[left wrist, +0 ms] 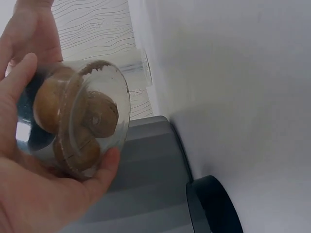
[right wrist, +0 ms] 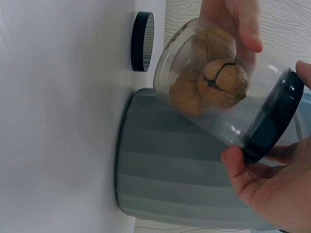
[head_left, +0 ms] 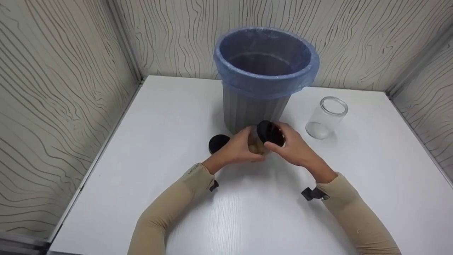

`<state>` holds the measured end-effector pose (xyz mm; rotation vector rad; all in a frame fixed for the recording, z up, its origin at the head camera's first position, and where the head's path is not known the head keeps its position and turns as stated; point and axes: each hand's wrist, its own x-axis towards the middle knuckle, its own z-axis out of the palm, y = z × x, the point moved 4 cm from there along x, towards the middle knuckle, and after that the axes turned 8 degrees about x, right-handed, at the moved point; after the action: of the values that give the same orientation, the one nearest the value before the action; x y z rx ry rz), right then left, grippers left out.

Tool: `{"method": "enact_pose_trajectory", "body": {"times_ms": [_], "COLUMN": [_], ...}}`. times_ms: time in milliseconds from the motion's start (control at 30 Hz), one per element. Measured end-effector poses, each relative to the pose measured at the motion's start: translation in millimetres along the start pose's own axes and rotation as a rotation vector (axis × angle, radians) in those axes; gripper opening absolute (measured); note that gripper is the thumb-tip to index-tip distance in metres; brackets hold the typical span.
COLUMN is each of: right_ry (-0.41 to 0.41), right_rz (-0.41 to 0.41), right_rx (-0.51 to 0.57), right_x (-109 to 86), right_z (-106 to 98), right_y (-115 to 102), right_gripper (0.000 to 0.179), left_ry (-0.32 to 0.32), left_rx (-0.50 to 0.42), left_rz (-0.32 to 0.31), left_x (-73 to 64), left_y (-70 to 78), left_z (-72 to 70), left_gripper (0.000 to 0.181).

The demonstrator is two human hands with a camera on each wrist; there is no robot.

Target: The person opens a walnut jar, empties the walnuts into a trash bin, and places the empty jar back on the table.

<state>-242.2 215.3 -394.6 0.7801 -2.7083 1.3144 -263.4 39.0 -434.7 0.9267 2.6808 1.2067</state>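
Between both hands a clear plastic jar [right wrist: 194,63] is held tilted above the table, with several walnuts [right wrist: 223,83] inside at its bottom end. My left hand [head_left: 238,148] grips the jar's body, its fingers and thumb curled round the side. On the jar's mouth sits a black lid [right wrist: 276,116], and my right hand [head_left: 295,147] holds that lid by its rim between thumb and fingers. Whether the lid is screwed tight I cannot tell. Beside my left wrist a second black lid [head_left: 218,142] lies on the table.
Right behind the hands stands a grey bin [head_left: 244,109] lined with a blue bag [head_left: 226,71]. An open clear jar [head_left: 324,122] stands to the right on the white table [head_left: 148,141]. Patterned panels [head_left: 177,39] enclose the table at the back and sides.
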Motion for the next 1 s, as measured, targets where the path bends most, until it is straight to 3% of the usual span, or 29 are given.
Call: {"method": "enact_pose_trajectory", "body": {"times_ms": [167,500,667,1000], "right_ry": [0.013,0.036,0.058,0.073], "right_rz": [0.025,0.091,0.08,0.044], "right_rx": [-0.01,-0.081,-0.103,-0.097], "right_x": [0.6,3.2,1.8,1.8], "right_z": [0.4,2.4,3.6,3.8], "right_y": [-0.9,-1.4,-1.6,-3.1], "right_gripper": [0.071,0.074,0.073,0.068], "left_ry": [0.014,0.054,0.05,0.015], "left_rx": [0.044,0.077,0.113,0.027], "left_rz": [0.026,-0.001,-0.003,0.02], "left_x": [0.5,1.0,-0.3,-2.7], "left_y": [1.7,8.9,12.7,11.8], "left_z": [2.7,7.7,7.9,5.9], "left_gripper": [0.093,0.088,0.088,0.091]}}
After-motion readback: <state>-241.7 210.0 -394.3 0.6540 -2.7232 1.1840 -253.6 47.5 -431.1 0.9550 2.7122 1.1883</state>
